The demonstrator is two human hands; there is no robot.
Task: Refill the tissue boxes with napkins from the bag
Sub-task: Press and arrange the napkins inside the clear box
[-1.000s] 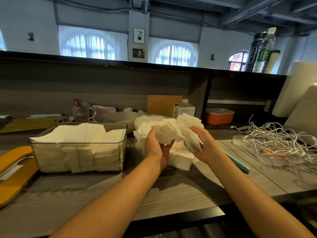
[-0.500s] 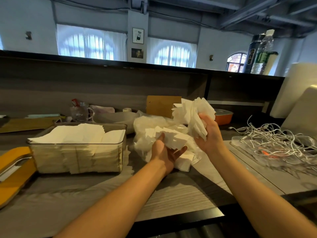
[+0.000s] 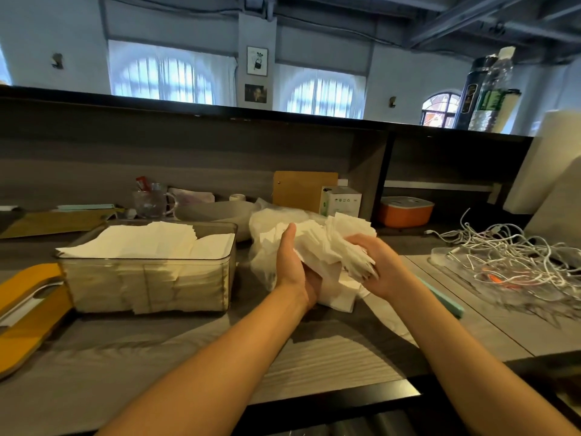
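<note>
- Head view: both hands clasp a loose bundle of white paper napkins (image 3: 327,243) over the clear plastic bag (image 3: 267,247); left hand (image 3: 294,265) curls around its near side, right hand (image 3: 374,262) grips its fanned edges.
- The clear rectangular tissue box (image 3: 151,278), heaped with napkins, stands just left.
- Bare grey wooden counter (image 3: 195,350) stretches to the near edge.
- Bottle labels are unreadable.

Pale blue-grey wall (image 3: 399,77) spans the upper frame, with three arched, curtained, daylit windows (image 3: 169,78). Dark exposed ceiling beams (image 3: 465,20) cross the upper right. Grey wood-grain surface (image 3: 176,357) fills the lower frame, backed by a dark wooden shelf unit (image 3: 220,152).
</note>
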